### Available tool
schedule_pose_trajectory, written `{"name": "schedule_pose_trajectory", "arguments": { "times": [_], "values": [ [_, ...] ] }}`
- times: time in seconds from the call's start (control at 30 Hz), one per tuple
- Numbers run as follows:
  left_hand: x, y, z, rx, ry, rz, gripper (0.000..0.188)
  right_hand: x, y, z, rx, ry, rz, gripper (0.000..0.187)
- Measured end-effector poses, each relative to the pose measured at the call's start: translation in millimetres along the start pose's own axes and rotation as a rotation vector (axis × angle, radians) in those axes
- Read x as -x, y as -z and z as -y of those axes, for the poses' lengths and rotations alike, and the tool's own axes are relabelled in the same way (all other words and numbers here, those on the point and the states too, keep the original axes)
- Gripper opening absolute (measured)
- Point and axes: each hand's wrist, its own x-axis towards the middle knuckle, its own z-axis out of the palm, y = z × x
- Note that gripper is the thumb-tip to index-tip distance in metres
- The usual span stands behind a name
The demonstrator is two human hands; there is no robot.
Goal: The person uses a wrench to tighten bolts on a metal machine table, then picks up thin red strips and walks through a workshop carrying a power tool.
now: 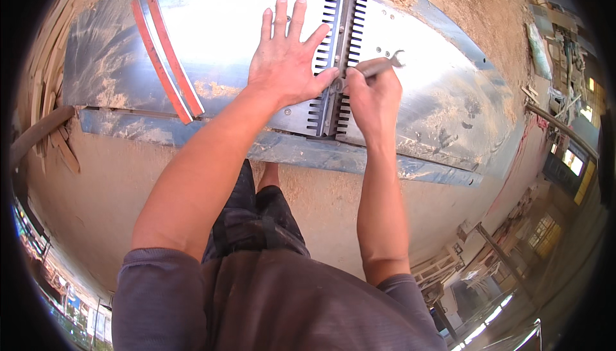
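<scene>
My left hand (278, 62) lies flat on the shiny metal machine bed (212, 43), fingers spread, its thumb reaching the edge of the cutter head (344, 30). That long dark cutter head runs through a gap lined with comb-like slots on both sides. In my right hand (378, 97) is an open-end wrench (396, 60); its forked jaw sticks out to the right of my fist. The fist's thumb side is close against the cutter head, and my fingers hide the wrench's other end. Two narrow red strips (169, 49) with bright metal edges lie side by side left of my left hand.
Sawdust (462, 20) is heaped beyond the bed and scattered over it. Wooden strips (54, 62) are stacked at the far left, near a brown pole (42, 134). A metal rail (269, 149) edges the near side, by my legs. Workshop clutter fills the right.
</scene>
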Motion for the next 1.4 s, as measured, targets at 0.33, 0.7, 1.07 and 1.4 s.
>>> {"name": "schedule_pose_trajectory", "arguments": {
  "times": [0.33, 0.7, 1.07, 1.4],
  "values": [
    [0.8, 1.3, 0.6, 0.007, 0.003, 0.019, 0.079, 60.4, -33.3, -36.8, -0.012, 0.477, -0.295, 0.015],
    [-0.6, 2.8, -1.0, 0.000, 0.008, 0.024, 0.077, 3.8, -1.3, 7.3, 0.024, -0.053, 0.014, 0.008],
    [-0.3, 3.2, -2.0, -0.029, 0.019, 0.065, 0.078, 123.6, -23.0, -43.0, 0.062, 0.406, -0.253, 0.024],
    [3.5, -1.9, 1.1, -0.021, -0.008, 0.003, 0.080, 74.2, -13.0, -18.3, 0.127, 0.016, -0.012, 0.009]
  ]
}}
